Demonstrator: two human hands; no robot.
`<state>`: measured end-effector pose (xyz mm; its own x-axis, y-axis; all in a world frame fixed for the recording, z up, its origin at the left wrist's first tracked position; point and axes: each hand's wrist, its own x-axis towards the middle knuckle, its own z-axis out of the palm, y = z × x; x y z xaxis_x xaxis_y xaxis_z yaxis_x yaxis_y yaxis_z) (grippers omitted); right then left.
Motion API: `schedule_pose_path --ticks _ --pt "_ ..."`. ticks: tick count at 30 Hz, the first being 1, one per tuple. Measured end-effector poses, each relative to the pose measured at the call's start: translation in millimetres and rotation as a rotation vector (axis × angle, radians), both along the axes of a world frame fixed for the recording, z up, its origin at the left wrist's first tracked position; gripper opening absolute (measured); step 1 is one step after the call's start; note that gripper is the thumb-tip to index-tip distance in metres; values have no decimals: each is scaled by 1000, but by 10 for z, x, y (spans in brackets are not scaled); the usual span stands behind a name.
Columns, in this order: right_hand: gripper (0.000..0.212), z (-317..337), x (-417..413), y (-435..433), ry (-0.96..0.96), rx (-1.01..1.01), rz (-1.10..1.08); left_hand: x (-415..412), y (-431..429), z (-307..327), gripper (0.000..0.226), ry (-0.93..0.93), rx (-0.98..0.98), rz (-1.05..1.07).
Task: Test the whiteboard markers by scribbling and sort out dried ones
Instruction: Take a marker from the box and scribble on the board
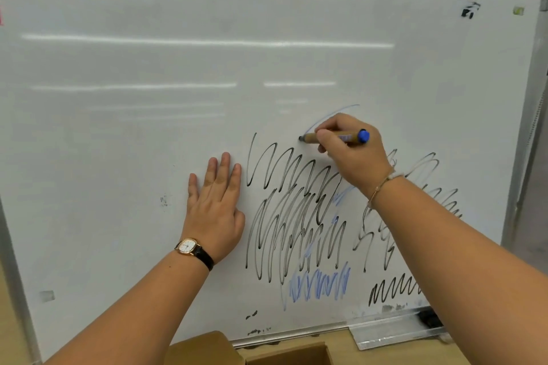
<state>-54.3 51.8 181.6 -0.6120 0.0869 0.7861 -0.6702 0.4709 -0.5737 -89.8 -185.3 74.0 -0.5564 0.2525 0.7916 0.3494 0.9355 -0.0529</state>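
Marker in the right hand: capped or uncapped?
Uncapped. The marker shows a bare dark tip touching the whiteboard, at the end of a faint blue line.

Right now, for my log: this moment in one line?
right hand: grips blue marker, tip on whiteboard | left hand: flat on whiteboard | stroke: faint

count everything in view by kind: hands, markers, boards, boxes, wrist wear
hands: 2 (left hand, right hand)
marker: 1
whiteboard: 1
box: 1
watch: 1
bracelet: 1
total: 7
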Motion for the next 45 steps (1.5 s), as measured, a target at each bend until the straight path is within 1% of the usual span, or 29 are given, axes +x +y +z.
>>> schedule_pose_path --ticks 3,4,5,8,9,11,13,14,16,17,18,20,21,22,24,25,27,28,29,31,32,34,36,38,41,42,45 --pt "8 89 -6 23 187 -179 -92 11 -12 10 72 6 -20 5" --pt "9 86 -7 27 222 -196 -97 15 -15 16 72 11 -29 5" --pt "11 63 -15 24 214 -168 -76 18 -21 21 72 16 -37 7" --pt "10 -34 -21 20 40 22 4 14 -38 13 73 12 -46 13" --pt "11 -47 -23 52 44 36 -12 12 -40 10 73 11 -48 16" --pt "16 -47 -2 132 168 -54 -105 16 -48 7 73 15 -57 20" --pt "18 -108 25 215 229 -157 -115 16 -54 5 73 25 -65 24" --pt "17 -153 28 247 198 -157 -91 14 -54 3 73 28 -66 25" --pt "13 -227 39 297 46 -68 -17 14 -50 -1 73 22 -65 29" --pt "12 -239 44 324 3 -52 -2 13 -48 -1 73 19 -64 32" --pt "13 -233 50 353 6 -81 -15 10 -45 -2 73 16 -62 32" --pt "11 -206 82 398 110 -184 -125 9 -40 -10 73 11 -55 26" --pt "9 -222 84 424 144 -210 -152 7 -37 -17 73 12 -53 24" --pt "9 -246 83 441 137 -211 -146 8 -36 -22 73 15 -52 23" --pt "10 -311 92 432 52 -138 -110 16 -28 -20 73 15 -46 20" --pt "10 -347 94 435 48 -88 -123 23 -26 -16 73 11 -42 18" --pt "11 -387 98 466 133 -22 -233 33 -22 -5 72 6 -38 14" --pt "11 -419 95 490 177 -25 -296 36 -20 -4 72 4 -38 13" --pt "11 -464 96 510 201 -47 -312 38 -21 -7 72 2 -37 13" --pt "12 -565 101 532 168 -34 -255 32 -29 -12 72 1 -37 12" --pt "12 -622 116 537 148 29 -238 29 -34 -14 72 2 -40 13" --pt "16 -699 143 573 158 137 -292 25 -44 -16 72 3 -51 15" --pt "18 -728 160 624 171 75 -405 25 -44 -18 73 1 -55 14" --pt "16 -781 179 647 173 17 -439 29 -38 -23 73 3 -56 16" --pt "22 -904 219 603 170 179 -408 30 -38 -17 73 12 -63 20" --pt "24 -918 226 603 170 191 -417 30 -40 -17 73 12 -64 19" --pt "26 -911 222 653 149 50 -509 29 -40 -23 73 8 -65 22"
